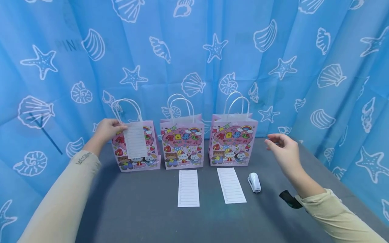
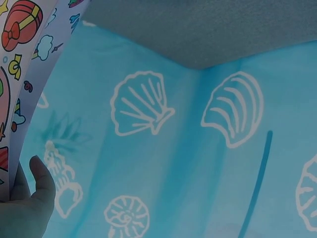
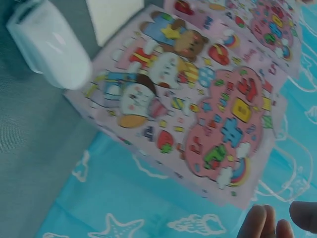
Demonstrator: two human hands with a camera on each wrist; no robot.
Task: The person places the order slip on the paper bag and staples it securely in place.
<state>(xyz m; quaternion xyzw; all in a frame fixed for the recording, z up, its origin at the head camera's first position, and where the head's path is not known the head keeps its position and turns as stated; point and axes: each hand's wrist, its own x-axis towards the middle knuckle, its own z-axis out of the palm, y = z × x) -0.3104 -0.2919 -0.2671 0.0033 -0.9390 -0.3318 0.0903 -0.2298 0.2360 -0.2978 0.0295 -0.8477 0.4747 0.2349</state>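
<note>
left hand [image 1: 107,130] pinches paper slip [image 1: 135,141] by top-left corner, before left bag's [image 1: 122,158] front; whether rim too, can't tell. right hand [image 1: 284,148] empty, fingers loosely bent, right of stapler [image 1: 254,182]. slackened pinch could drop paper slip; careless push could tip left bag.

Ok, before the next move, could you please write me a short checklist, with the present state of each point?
1. Left hand holds the lined sheet in front of the left bag: ok.
2. Lined sheet fastened to that bag: cannot tell; the thumb covers its top corner.
3. Right hand free: ok, it holds nothing.
4. White stapler in the right hand: not ok, it lies on the table.
5. Middle sheet and right sheet flat on the table: ok.
6. Middle bag and right bag upright: ok.
</note>
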